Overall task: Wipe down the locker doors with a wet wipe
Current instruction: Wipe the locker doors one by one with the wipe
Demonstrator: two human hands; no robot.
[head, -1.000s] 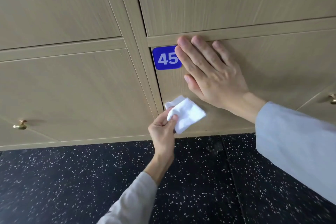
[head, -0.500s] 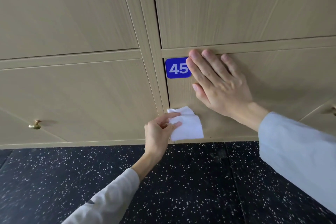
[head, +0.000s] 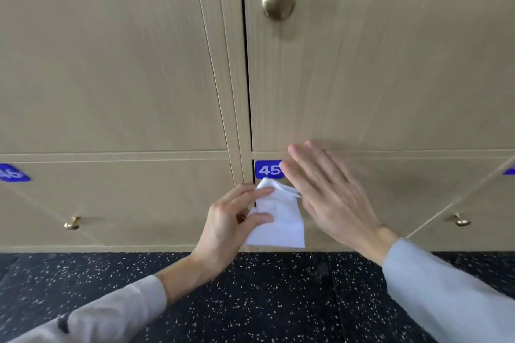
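A white wet wipe lies against the left edge of the bottom locker door, just under its blue plate reading 45. My left hand pinches the wipe between thumb and fingers. My right hand is blurred, with straight fingers, in front of the same door beside the plate; I cannot tell whether it touches the wood. Above stands another beige door with a brass knob.
To the left is a bottom locker door with a blue plate and a small brass knob. Another brass knob shows at right. A dark speckled floor runs below the lockers.
The view has tilted up, bringing in the upper door's knob. My left hand has carried the wipe up the door's left edge toward the plate. My right hand has shifted and is blurred.
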